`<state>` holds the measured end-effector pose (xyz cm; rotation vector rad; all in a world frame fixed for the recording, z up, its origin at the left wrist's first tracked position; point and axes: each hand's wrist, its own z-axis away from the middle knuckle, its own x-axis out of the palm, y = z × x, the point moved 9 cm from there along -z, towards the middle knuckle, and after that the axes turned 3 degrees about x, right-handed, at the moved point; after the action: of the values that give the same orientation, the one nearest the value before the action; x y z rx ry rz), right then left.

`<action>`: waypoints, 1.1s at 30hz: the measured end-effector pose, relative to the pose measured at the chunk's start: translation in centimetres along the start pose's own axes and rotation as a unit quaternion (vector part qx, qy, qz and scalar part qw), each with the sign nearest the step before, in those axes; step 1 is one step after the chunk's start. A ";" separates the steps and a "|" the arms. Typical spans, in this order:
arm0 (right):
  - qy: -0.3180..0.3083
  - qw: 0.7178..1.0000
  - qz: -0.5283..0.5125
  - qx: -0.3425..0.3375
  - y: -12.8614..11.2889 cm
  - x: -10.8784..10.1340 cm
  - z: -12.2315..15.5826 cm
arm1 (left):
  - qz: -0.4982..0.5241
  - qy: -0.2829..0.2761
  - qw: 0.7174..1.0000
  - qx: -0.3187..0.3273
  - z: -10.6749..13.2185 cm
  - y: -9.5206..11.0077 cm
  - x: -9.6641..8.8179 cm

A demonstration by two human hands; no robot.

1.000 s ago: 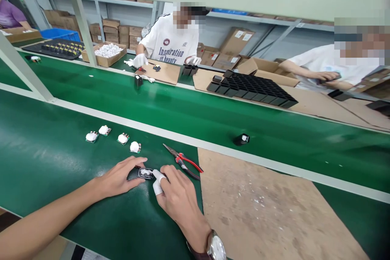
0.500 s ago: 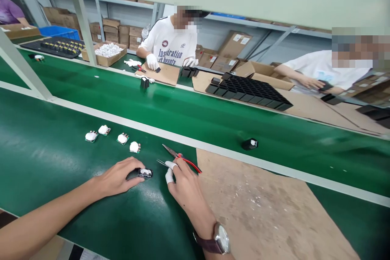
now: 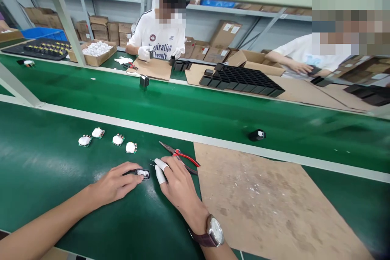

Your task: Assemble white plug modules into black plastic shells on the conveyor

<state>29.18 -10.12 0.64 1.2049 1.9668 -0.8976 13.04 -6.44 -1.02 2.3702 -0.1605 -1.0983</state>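
Note:
My left hand grips a small black plastic housing between thumb and fingers, with white material and small parts inside its open end. Just right of it, my right hand is closed on a pair of thin metal tweezers, their tips pointing left above the housing. White finger cots cover two of its fingertips. Behind that hand lie red-handled pliers, partly hidden by the fingers. Several small green circuit boards with white domes lie on the green bench beyond my left hand.
A stained cardboard sheet covers the bench at right. Past a pale rail, a green conveyor belt carries black housings. Two co-workers sit opposite, near rows of black housings. A slanted post stands at left.
The view has shifted slightly. My right hand and the tweezers have come closer to the housing, and my left thumb now lies over its open end. One housing on the belt moved right.

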 end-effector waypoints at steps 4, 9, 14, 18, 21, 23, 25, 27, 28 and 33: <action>0.011 0.998 -0.059 -0.008 -0.8 -0.6 -0.1 | 0.061 0.014 0.995 -0.075 -0.3 -1.1 0.4; -0.021 0.993 -0.112 -0.028 -2.4 0.0 0.2 | 0.408 0.102 0.831 -0.364 1.0 -5.4 1.8; 0.007 0.995 -0.102 -0.012 -3.0 0.3 0.5 | 0.551 0.100 0.704 -0.436 1.0 -4.7 3.4; 0.023 0.992 -0.122 0.011 -2.7 0.3 0.5 | 0.548 0.078 0.705 -0.443 0.8 -4.2 3.8; 0.026 0.991 -0.130 0.015 -2.6 0.2 0.4 | 0.547 0.074 0.706 -0.444 0.7 -4.2 3.9; 0.020 0.991 -0.133 0.015 -2.6 0.3 0.5 | 0.547 0.073 0.706 -0.443 0.7 -4.2 4.0; 0.003 0.992 -0.127 0.017 -2.6 0.7 0.6 | 0.540 0.078 0.714 -0.439 0.7 -4.4 3.8; -0.016 0.994 -0.106 0.022 -2.5 1.1 0.7 | 0.504 0.100 0.745 -0.425 0.5 -5.1 2.6; -0.023 0.995 -0.093 0.025 -2.5 1.3 0.7 | 0.469 0.118 0.771 -0.414 0.3 -5.7 1.4; -0.038 0.998 -0.058 0.003 -3.0 2.2 0.9 | 0.085 0.161 0.925 -0.335 -3.3 -10.4 -8.0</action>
<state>25.81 -10.81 -0.99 1.0534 1.9909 -0.9948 9.03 6.38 0.96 1.8304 0.1140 -0.5431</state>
